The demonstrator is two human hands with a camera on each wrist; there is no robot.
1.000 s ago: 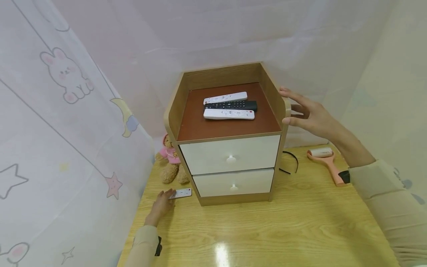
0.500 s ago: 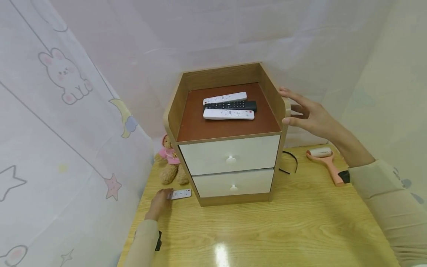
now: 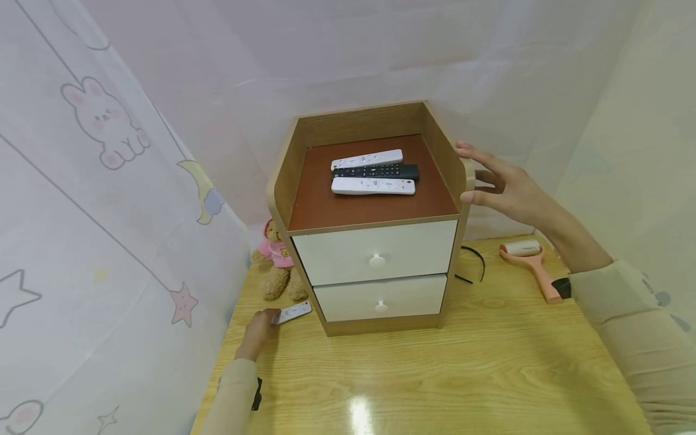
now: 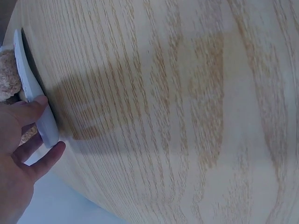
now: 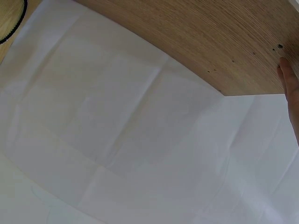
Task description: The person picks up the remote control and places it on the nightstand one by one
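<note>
By the lower left of the small cabinet (image 3: 348,212), my left hand (image 3: 258,332) pinches the near end of a white remote control (image 3: 296,311). In the left wrist view, thumb and fingers lie on either side of the remote (image 4: 28,79), with a dark shadow along its edge on the wood. My right hand (image 3: 513,190) rests against the cabinet's right side panel, fingers extended, thumb at the front edge. The right wrist view catches only fingertips at the panel (image 5: 243,51). On the cabinet top lie a white remote (image 3: 373,186), a black remote (image 3: 402,172) and another white remote (image 3: 375,158), side by side.
Two white drawers (image 3: 413,251) with round knobs sit closed in the cabinet. A teddy bear (image 3: 281,256) in pink leans at its left. A black headband (image 3: 483,266) and an orange lint roller (image 3: 538,272) lie right on the wooden table (image 3: 413,380). Printed curtains surround it.
The left hand has drawn back slightly and taken the remote's near end between its fingers. The remote has turned, its far end now higher in view. The right hand stays in place.
</note>
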